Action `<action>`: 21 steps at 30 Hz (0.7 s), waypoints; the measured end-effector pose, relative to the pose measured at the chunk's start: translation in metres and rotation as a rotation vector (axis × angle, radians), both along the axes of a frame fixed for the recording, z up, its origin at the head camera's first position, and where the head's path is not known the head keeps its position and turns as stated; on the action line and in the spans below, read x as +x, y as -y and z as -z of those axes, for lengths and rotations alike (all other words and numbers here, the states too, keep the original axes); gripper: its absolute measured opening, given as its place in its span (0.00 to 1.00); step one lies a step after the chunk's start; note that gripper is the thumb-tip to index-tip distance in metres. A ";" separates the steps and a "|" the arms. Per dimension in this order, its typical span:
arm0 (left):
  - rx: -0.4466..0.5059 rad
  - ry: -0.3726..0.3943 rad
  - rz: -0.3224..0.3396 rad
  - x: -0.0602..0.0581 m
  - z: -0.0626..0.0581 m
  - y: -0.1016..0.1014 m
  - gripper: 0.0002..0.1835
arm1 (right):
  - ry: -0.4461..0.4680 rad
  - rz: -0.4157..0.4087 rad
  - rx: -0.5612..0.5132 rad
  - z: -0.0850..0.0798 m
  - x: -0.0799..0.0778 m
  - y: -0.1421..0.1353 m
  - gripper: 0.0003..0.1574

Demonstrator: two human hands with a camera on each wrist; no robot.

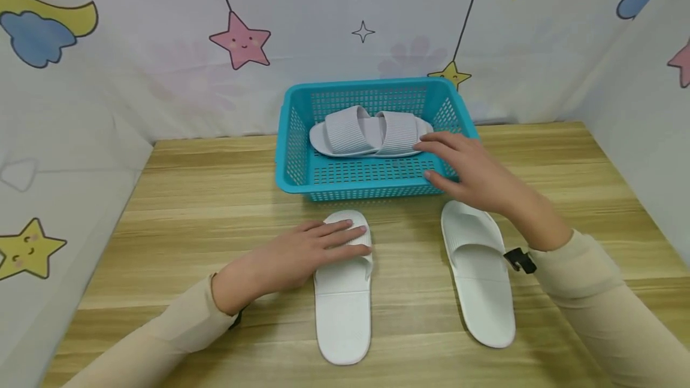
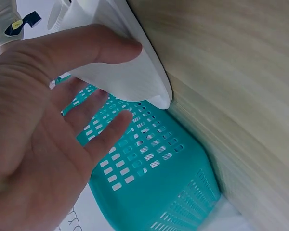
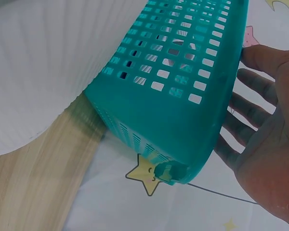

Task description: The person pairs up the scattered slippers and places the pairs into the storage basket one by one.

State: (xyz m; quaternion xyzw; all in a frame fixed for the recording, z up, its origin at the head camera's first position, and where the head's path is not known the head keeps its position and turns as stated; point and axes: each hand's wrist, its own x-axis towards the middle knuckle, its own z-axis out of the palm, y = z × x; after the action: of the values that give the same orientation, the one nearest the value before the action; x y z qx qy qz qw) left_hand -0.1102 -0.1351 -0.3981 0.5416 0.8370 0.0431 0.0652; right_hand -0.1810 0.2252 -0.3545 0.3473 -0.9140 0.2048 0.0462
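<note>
A white slipper (image 1: 343,322) lies on the wooden table, and my left hand (image 1: 299,253) is over its strap with fingers extended. In the left wrist view, the thumb (image 2: 118,48) overlaps the white slipper; firm contact cannot be told. To the right lies a second white slipper (image 1: 487,301), its toe end partly hidden. Above the front right corner of a turquoise basket (image 1: 366,187) is my right hand (image 1: 474,175), fingers spread and holding nothing. Inside the basket sits a pair of pale grey slippers (image 1: 345,130), their straps side by side; the right fingers are near them.
The wood-grain table (image 1: 215,196) extends around the basket and slippers. Behind the basket hangs a white cloth backdrop (image 1: 323,29) with stars and clouds, which also closes in both sides.
</note>
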 end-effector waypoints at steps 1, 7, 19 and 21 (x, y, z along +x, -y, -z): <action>0.001 -0.005 -0.003 0.000 0.000 0.000 0.49 | -0.003 -0.001 -0.001 0.000 0.000 0.000 0.30; -0.013 -0.026 -0.021 0.000 0.000 -0.002 0.48 | -0.024 -0.029 -0.023 -0.002 0.004 0.000 0.33; -0.048 -0.069 -0.024 0.000 -0.007 -0.002 0.43 | -0.010 -0.051 -0.080 -0.004 0.017 -0.001 0.38; -0.045 -0.074 -0.027 0.001 -0.007 0.000 0.42 | -0.011 -0.062 -0.086 -0.004 0.018 -0.002 0.38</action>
State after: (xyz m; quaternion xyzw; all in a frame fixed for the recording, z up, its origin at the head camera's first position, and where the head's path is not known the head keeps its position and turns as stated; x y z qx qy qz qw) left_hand -0.1093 -0.1346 -0.3912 0.5297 0.8469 0.0050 0.0457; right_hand -0.1629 0.2270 -0.3504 0.3741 -0.8929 0.2432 0.0600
